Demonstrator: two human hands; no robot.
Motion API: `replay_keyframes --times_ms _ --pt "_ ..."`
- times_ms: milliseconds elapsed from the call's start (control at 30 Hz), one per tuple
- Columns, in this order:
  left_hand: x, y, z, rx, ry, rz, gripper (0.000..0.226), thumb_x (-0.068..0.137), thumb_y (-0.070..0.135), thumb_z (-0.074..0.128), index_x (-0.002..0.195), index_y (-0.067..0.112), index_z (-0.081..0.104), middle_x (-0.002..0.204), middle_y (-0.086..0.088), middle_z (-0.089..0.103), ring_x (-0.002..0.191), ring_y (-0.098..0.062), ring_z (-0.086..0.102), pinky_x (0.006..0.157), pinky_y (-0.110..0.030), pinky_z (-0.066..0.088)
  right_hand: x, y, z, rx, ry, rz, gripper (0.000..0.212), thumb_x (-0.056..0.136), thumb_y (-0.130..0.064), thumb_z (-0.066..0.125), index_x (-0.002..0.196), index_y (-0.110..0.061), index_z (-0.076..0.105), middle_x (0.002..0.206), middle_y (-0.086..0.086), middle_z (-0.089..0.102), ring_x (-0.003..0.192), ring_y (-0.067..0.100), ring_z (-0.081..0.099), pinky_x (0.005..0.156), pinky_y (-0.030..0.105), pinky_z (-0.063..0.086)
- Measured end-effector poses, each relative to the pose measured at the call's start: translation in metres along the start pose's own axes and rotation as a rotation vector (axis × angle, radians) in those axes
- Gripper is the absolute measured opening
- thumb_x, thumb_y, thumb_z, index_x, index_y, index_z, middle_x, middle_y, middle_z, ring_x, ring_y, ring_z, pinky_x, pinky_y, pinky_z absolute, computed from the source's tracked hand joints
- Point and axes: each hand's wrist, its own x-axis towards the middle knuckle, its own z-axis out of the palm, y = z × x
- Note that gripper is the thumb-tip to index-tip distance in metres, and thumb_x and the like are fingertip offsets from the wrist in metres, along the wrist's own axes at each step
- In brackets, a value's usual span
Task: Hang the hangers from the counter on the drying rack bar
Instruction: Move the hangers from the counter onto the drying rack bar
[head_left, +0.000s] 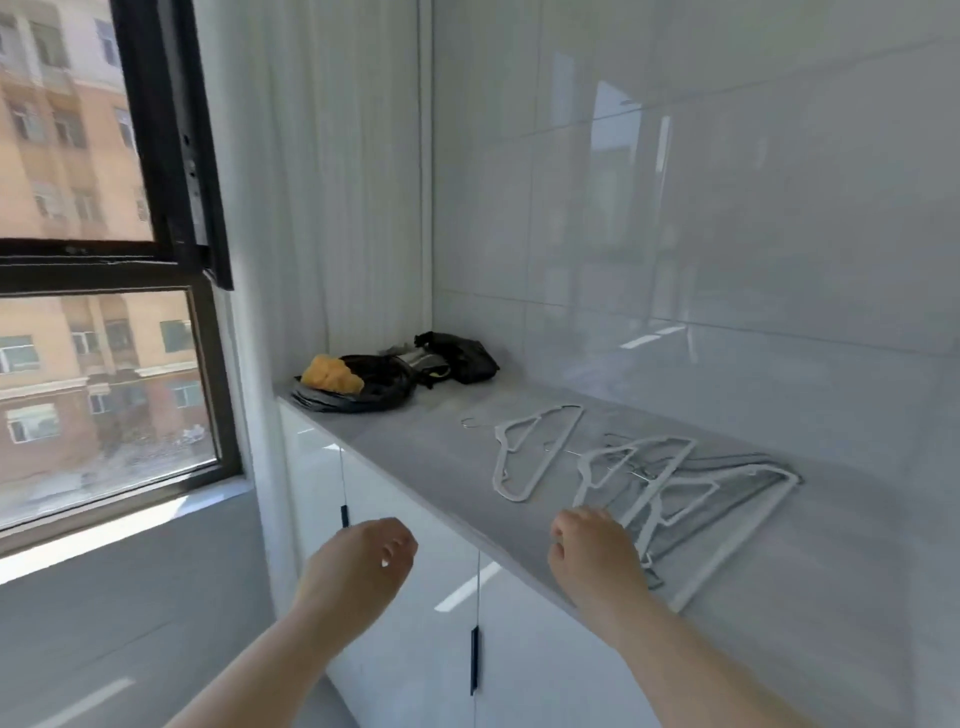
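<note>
no readable text, labels or signs

Grey worktop (431, 447) set on white cupboard fronts (524, 654), running along a glossy tiled wall into a far corner. In that corner, lying directly on the surface: a dark coiled bundle (387, 389) on flat grey material, with a yellow cloth (332, 373) resting on top of it, and just beside these a black bag-like item (467, 358). Nearer along the worktop, a single pale hanger (553, 454) lies flat, its wire hook pointing towards the corner. Just beside it, a heap of overlapping hangers (675, 493), pale and darker grey, lies flat and reaches the front edge of the worktop.
</note>
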Motion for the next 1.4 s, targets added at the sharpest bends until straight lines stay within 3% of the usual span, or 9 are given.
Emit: replay_keyframes --times_ms 133,233,367,533,700,867,1067,1233,1400 --pt "0.049 0.007 0.045 -0.023 -0.098 -0.044 0.017 0.09 0.027 0.042 0.076 0.032 0.049 0.094 0.005 0.066 0.093 -0.017 0.06 0.077 -0.026 0.047 0.007 0.04 0.013 -0.1 0.03 0.181 0.031 0.071 -0.03 0.072 0.093 -0.009 0.064 0.1 0.009 0.066 0.095 0.033 0.063 0.078 0.041 0.05" --pt "0.084 0.015 0.075 -0.041 -0.156 -0.072 0.022 0.091 0.028 0.043 0.07 0.031 0.049 0.095 0.003 0.065 0.095 -0.019 0.059 0.075 -0.025 0.043 0.007 0.057 0.032 -0.071 0.046 0.266 0.042 0.082 -0.041 0.048 0.108 -0.01 0.061 0.116 0.007 0.062 0.109 0.036 0.06 0.086 0.044 0.049" --pt "0.123 0.025 0.114 -0.059 -0.191 -0.079 0.015 0.091 0.027 0.044 0.084 0.029 0.057 0.106 0.0 0.061 0.103 -0.02 0.056 0.079 -0.025 0.042 0.009 0.069 0.05 -0.06 -0.052 0.33 0.053 0.066 -0.052 0.034 0.082 -0.019 0.073 0.087 0.001 0.074 0.08 0.023 0.071 0.06 0.033 0.056" --pt "0.161 0.036 0.151 -0.019 -0.222 -0.126 0.04 0.093 0.033 0.043 0.129 0.017 0.045 0.137 -0.003 0.043 0.127 -0.023 0.038 0.1 -0.035 0.036 0.011 0.068 0.054 -0.089 -0.131 0.36 0.055 0.066 -0.055 0.034 0.083 -0.023 0.074 0.088 -0.002 0.074 0.082 0.021 0.071 0.06 0.031 0.056" --pt "0.184 0.032 0.174 0.176 -0.258 -0.181 0.058 0.091 0.045 0.037 0.136 0.009 0.03 0.142 -0.009 0.035 0.133 -0.026 0.029 0.108 -0.034 0.023 0.014 0.069 0.056 -0.097 -0.122 0.373 0.053 0.068 -0.056 0.035 0.087 -0.025 0.073 0.091 -0.003 0.073 0.087 0.02 0.071 0.063 0.031 0.056" --pt "0.197 0.023 0.18 0.245 -0.257 -0.164 0.046 0.093 0.041 0.035 0.126 0.013 0.048 0.136 -0.005 0.042 0.128 -0.026 0.033 0.105 -0.034 0.025 0.017 0.072 0.054 -0.095 -0.142 0.376 0.052 0.069 -0.057 0.034 0.088 -0.026 0.072 0.091 -0.006 0.073 0.088 0.018 0.07 0.063 0.029 0.056" --pt "0.197 0.013 0.17 0.169 -0.27 -0.157 0.031 0.092 0.031 0.042 0.104 0.009 0.061 0.119 -0.009 0.054 0.117 -0.028 0.043 0.095 -0.034 0.035 0.017 0.072 0.05 -0.081 -0.091 0.33 0.093 0.061 -0.063 -0.001 0.136 -0.026 0.04 0.143 -0.008 0.038 0.139 0.019 0.026 0.107 0.034 0.028" --pt "0.185 0.005 0.158 0.19 -0.289 -0.14 0.027 0.092 0.03 0.044 0.09 0.008 0.06 0.112 -0.008 0.056 0.113 -0.027 0.046 0.09 -0.033 0.037 0.014 0.068 0.047 -0.111 -0.108 0.355 0.054 0.069 -0.056 0.032 0.087 -0.025 0.072 0.09 -0.008 0.072 0.089 0.019 0.07 0.063 0.029 0.056" --pt "0.168 -0.009 0.141 0.239 -0.283 -0.114 0.025 0.093 0.031 0.042 0.087 0.016 0.061 0.124 -0.003 0.05 0.121 -0.025 0.039 0.098 -0.033 0.033 0.016 0.074 0.049 -0.05 -0.115 0.319 0.102 0.053 -0.062 -0.01 0.141 -0.027 0.028 0.15 -0.009 0.027 0.142 0.015 0.012 0.111 0.032 0.02"
